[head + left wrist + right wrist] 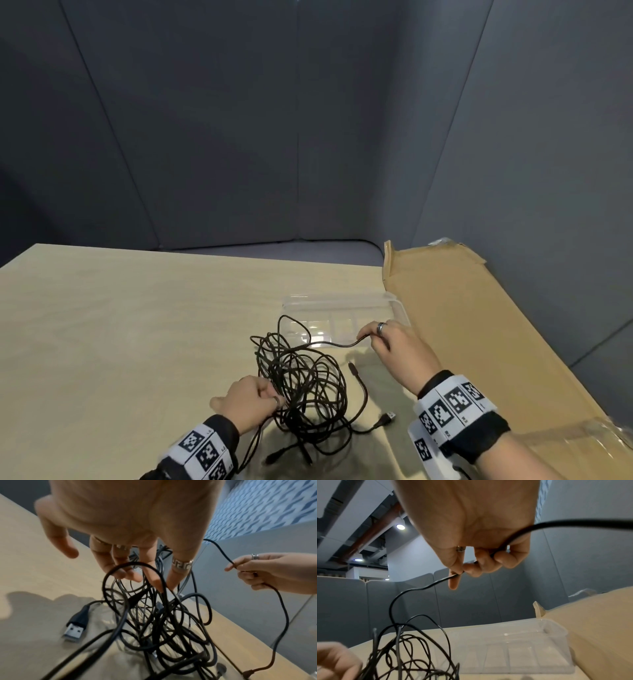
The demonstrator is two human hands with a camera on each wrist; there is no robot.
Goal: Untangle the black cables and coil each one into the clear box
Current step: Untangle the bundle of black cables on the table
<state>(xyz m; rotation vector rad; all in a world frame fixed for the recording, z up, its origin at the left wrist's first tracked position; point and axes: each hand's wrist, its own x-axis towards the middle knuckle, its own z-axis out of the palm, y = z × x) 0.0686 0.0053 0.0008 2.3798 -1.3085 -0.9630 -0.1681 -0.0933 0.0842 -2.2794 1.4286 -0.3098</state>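
Note:
A tangle of black cables (301, 387) sits on the pale wooden table (120, 325), in front of the clear box (394, 301). My left hand (270, 394) is at the tangle's left side. Its fingers (150, 569) are hooked in among the loops (154, 615) with the thumb spread away. My right hand (368, 337) is raised near the box. It pinches one black strand (329, 343) between thumb and forefinger and the other fingers curl round the same cable (419, 589). That strand runs leftwards down into the tangle. The clear box (556, 630) holds nothing.
A USB plug (388, 418) lies on the table right of the tangle, and another plug (75, 630) lies near my left wrist. A large flat cardboard sheet (479, 325) borders the box on the right. Grey partition walls (274, 137) enclose the table.

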